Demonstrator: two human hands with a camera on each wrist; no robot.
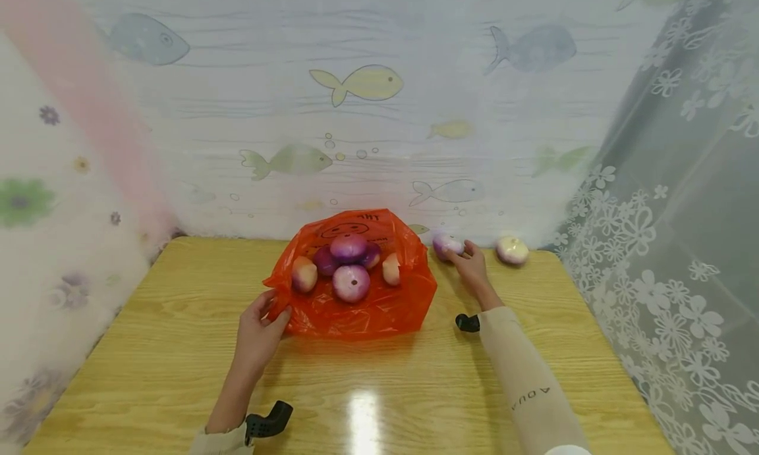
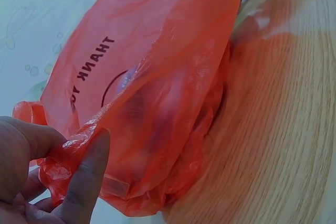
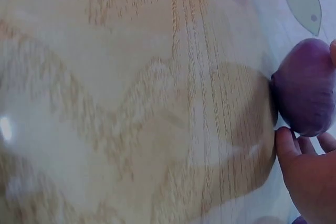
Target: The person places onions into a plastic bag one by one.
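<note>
A red plastic bag [image 1: 356,320] lies with its mouth towards me, and several purple onions [image 1: 351,284] show inside it. My left hand [image 1: 259,326] pinches the bag's left edge; in the left wrist view its thumb and fingers close on the crumpled red film [image 2: 126,129]. At the back of the table, right of the bag, my right hand [image 1: 472,268] grips a purple onion [image 1: 446,244]. In the right wrist view the thumb is at the near side of that onion [image 3: 307,90], and a fingertip shows at its far side.
Another onion [image 1: 512,251], pale on top, sits at the back right of the wooden table [image 1: 320,389]. Behind the table's far edge hangs a fish-print curtain [image 1: 367,178]. A lace flower curtain [image 1: 682,297] hangs along the right side.
</note>
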